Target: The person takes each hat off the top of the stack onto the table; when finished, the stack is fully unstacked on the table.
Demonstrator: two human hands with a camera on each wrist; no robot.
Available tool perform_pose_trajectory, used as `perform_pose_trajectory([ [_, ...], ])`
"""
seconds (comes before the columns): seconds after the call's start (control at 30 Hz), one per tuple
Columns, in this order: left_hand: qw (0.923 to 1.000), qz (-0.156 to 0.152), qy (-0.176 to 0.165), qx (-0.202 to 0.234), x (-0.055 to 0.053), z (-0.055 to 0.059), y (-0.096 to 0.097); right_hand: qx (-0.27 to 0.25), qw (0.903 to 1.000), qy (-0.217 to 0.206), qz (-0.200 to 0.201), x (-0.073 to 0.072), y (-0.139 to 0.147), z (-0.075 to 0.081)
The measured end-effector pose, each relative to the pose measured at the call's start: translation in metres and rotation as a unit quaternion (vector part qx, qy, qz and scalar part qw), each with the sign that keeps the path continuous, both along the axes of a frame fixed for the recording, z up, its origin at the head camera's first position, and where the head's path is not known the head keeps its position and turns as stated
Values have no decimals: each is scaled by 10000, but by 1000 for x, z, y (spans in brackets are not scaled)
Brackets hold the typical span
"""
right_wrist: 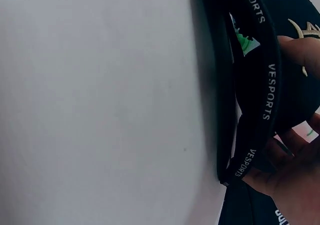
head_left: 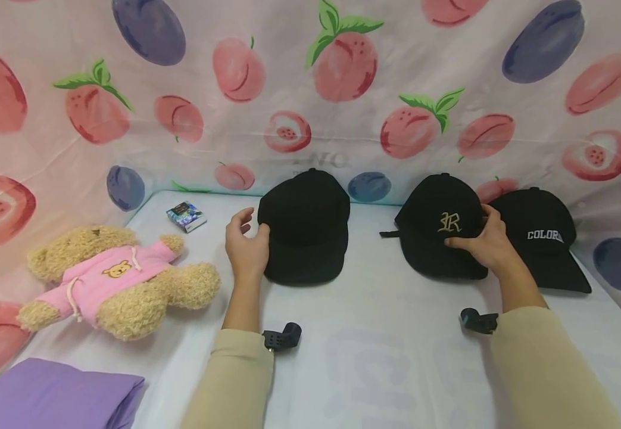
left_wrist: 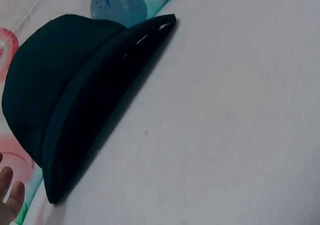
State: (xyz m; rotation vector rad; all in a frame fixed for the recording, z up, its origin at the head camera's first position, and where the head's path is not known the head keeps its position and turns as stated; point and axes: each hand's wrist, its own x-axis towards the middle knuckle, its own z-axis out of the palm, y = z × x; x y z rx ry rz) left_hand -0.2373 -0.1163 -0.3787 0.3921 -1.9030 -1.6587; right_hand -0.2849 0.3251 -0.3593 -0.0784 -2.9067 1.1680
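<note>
A plain black cap [head_left: 306, 232] rests on the white surface with its brim toward me. My left hand [head_left: 248, 247] is at the left side of that cap, fingers loosely spread and thumb right by its edge; in the left wrist view the fingertips [left_wrist: 16, 195] show beside it. With thumb on the front and fingers round the side, my right hand [head_left: 489, 241] grips a black cap with a gold letter emblem [head_left: 423, 205]. The right wrist view looks at its lettered inner band [right_wrist: 270, 92]. Just right of it sits another black cap with white lettering [head_left: 543, 217].
On the left lies a teddy bear [head_left: 128, 274] in a pink hoodie. Behind it is a small patterned box [head_left: 186, 215]. A folded purple cloth [head_left: 47, 396] lies at the near left corner. A fruit-print curtain [head_left: 289, 77] hangs along the back and sides.
</note>
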Motion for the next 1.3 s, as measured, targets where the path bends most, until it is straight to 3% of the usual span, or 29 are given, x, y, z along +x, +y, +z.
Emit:
perform_pose_trajectory([
  [0.27, 9992, -238, -310, -29, -2, -3, -5, 132, 9999, -40, 2, -2, 4, 4],
  [1.1, 9982, -368, -464, -87, -3, -3, -8, 475, 9988, -67, 60, -4, 26, 7],
  [1.3, 9961, -526, -697, -95, -3, -3, -10, 497, 9987, -113, 26, -5, 28, 6],
])
